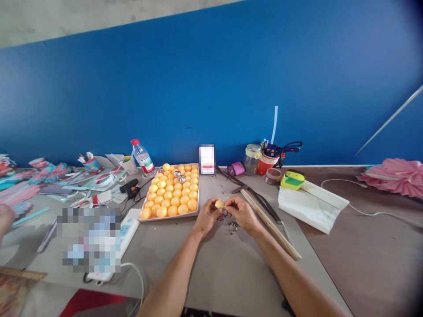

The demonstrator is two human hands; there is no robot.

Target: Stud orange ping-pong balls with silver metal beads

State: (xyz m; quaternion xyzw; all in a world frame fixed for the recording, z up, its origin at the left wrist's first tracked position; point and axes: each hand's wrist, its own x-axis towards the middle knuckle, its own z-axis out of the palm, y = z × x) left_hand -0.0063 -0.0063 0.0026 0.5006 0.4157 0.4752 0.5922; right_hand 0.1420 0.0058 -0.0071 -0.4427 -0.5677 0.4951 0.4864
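Observation:
Over the middle of the grey table, my left hand (209, 215) is closed on a pale orange ping-pong ball (220, 204). My right hand (243, 213) meets it from the other side, fingers pinched together at the ball's edge. A small dark shiny bit shows between the hands, too small to name. Just below the fingers lie small shiny metal pieces (234, 226). To the left of my hands stands a shallow box (198, 189) filled with orange ping-pong balls (168, 195), with shiny silver pieces (179, 176) resting on top of them.
Thin wooden sticks (271, 224) lie right of my hands. Behind are a glass jar (252, 160), a red tool cup (267, 164) and a yellow-green block (292, 179). At left are a water bottle (144, 158), a glue gun (131, 189) and a power strip (130, 229). Another person's hand (5, 218) shows far left.

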